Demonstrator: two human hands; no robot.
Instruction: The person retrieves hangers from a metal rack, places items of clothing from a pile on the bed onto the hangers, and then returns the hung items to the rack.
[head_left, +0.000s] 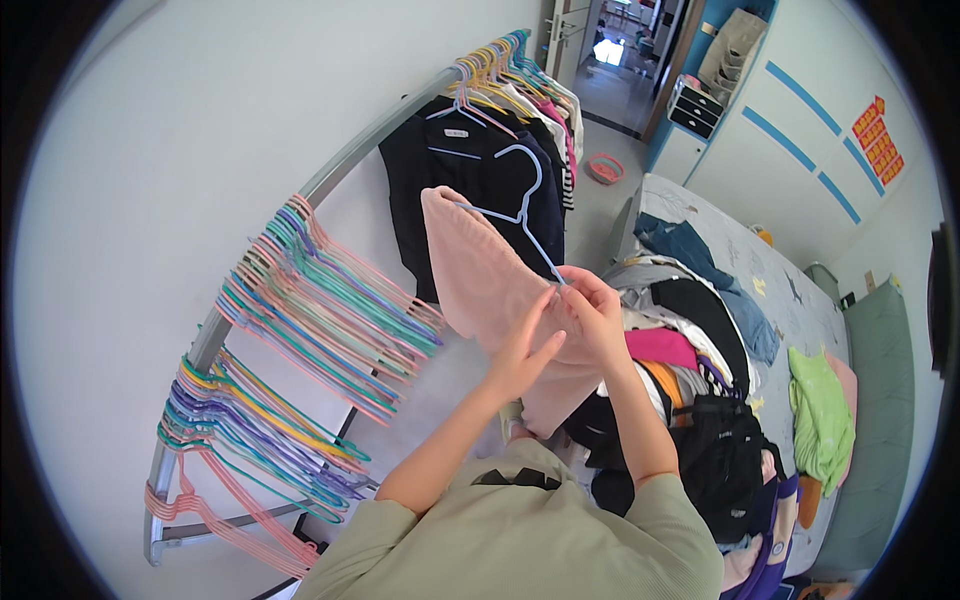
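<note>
A pale pink soft garment (480, 277) hangs in front of me on a light blue hanger (523, 214). One end of the hanger sits inside the garment's upper left corner, and its hook points up. My right hand (596, 307) pinches the hanger's other end together with the garment's edge. Against the fabric just left of it lies my left hand (525, 364), index finger reaching to the same corner and thumb spread away. Its remaining fingers are hard to make out, so a grip there is unclear.
A metal clothes rail (330, 176) on the left carries many coloured hangers (337, 300) and, farther off, clothes such as a black vest (409, 202). On the right, a clothing pile (675, 337) and a black backpack (716, 450) lie by the bed (810, 315). A pink basket (606, 169) stands on the floor.
</note>
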